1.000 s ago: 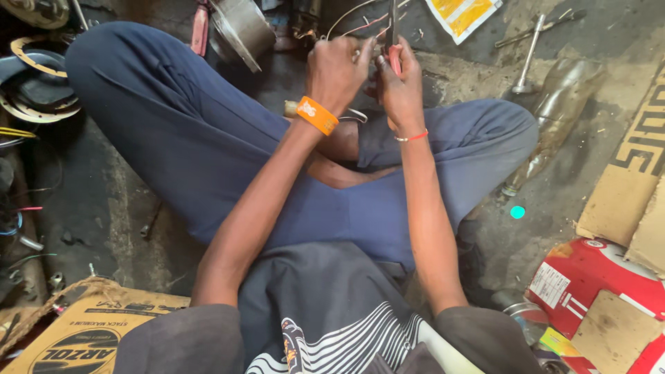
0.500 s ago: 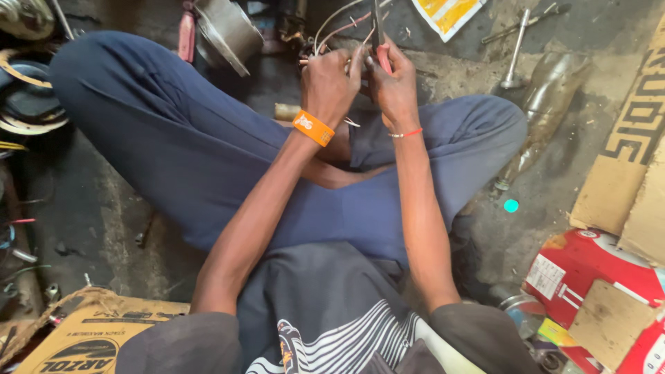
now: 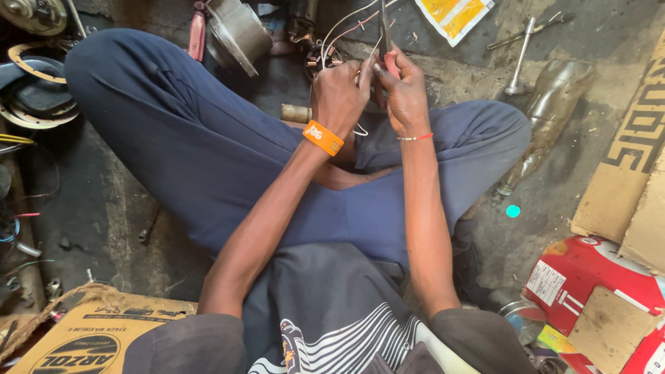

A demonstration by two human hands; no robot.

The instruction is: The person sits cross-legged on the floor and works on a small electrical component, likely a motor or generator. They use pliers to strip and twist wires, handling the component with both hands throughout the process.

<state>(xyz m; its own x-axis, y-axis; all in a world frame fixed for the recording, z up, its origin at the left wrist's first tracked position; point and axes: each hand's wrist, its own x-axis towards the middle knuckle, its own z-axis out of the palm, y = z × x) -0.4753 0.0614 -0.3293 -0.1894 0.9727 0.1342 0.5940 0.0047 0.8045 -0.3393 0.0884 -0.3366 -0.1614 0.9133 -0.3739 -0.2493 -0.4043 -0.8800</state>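
I sit cross-legged on a grimy floor in dark blue trousers. My left hand [image 3: 339,93], with an orange wristband, pinches thin white and red wires [image 3: 337,29] that run up to a small round wound part [image 3: 318,59] on the floor. My right hand [image 3: 405,93], with a thin red thread at the wrist, grips red-handled pliers [image 3: 385,31] whose dark jaws point away from me. Both hands meet close together above my crossed shins, the pliers next to the wires.
A grey metal housing [image 3: 235,31] and a red-handled tool [image 3: 197,31] lie ahead left. A socket wrench [image 3: 518,59] and a clear plastic bottle [image 3: 547,111] lie right. Cardboard [image 3: 623,187] and a red box [image 3: 589,284] are at right, a carton [image 3: 90,332] at lower left, round metal parts [image 3: 31,97] far left.
Both hands stay together on the wires and pliers with small finger shifts. The view has drifted slightly, so the hands sit a little lower in the picture.
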